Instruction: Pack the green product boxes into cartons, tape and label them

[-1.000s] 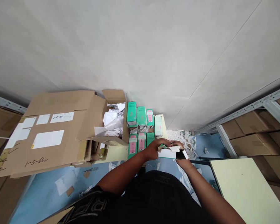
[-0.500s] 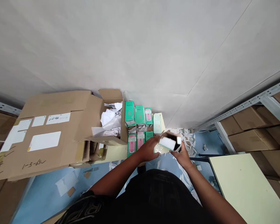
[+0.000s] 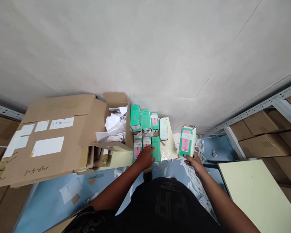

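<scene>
My right hand (image 3: 194,161) grips the lower end of a green and pink carton (image 3: 186,141), holding it upright above the right end of the narrow table (image 3: 171,127). The carton's printed front faces me, and its top edge looks brown and open. My left hand (image 3: 146,158) lies over the front row of cartons with its fingers apart, covering most of a pink-fronted carton (image 3: 146,140). Touching its fingertips is a plain green carton (image 3: 156,149). Another pink-fronted carton (image 3: 137,149) stands to its left. Behind are several similar cartons (image 3: 145,119) and a pale green one (image 3: 163,128).
An open cardboard box (image 3: 129,129) with crumpled white paper (image 3: 115,124) stands left of the cartons. A large labelled cardboard box (image 3: 50,129) lies farther left. Paper scraps litter the blue floor (image 3: 48,197). At right are a pale tabletop (image 3: 257,191) and shelves of boxes (image 3: 263,139).
The carton in my right hand has turned from showing its open end to showing its pink front, and moved right. My left hand has left it and moved left onto the front cartons.
</scene>
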The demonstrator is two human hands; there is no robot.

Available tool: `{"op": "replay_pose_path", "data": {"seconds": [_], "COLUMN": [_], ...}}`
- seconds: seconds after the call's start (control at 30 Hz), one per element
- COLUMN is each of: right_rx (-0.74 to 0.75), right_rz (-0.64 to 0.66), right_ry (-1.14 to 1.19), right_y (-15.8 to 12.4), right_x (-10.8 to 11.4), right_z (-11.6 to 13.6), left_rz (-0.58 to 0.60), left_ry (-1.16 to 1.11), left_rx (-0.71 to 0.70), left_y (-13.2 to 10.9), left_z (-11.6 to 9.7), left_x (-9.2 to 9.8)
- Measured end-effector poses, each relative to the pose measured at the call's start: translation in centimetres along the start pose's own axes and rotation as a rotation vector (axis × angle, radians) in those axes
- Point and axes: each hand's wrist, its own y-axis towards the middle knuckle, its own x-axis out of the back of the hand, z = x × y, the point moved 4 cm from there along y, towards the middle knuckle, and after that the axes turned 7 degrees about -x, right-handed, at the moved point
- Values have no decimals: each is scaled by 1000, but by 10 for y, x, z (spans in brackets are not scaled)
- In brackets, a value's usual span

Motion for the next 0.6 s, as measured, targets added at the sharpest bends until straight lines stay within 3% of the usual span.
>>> {"op": "replay_pose_path", "data": {"seconds": [0.3, 0.47, 0.6], "right_rx": [126, 263, 294], "right_rz": [58, 37, 16], "right_ry": [-68, 23, 71], "right_y": [-8, -26, -50], "right_x": [-9, -6, 2], "right_z": [-3, 3, -14], "left_rz": [-19, 42, 128], "left_ry": [-149, -431, -694], "left_rx": [-111, -225, -386], "left_y": [10, 34, 64], "left_z": [-6, -43, -93], "left_x": [-9, -1, 8]}}
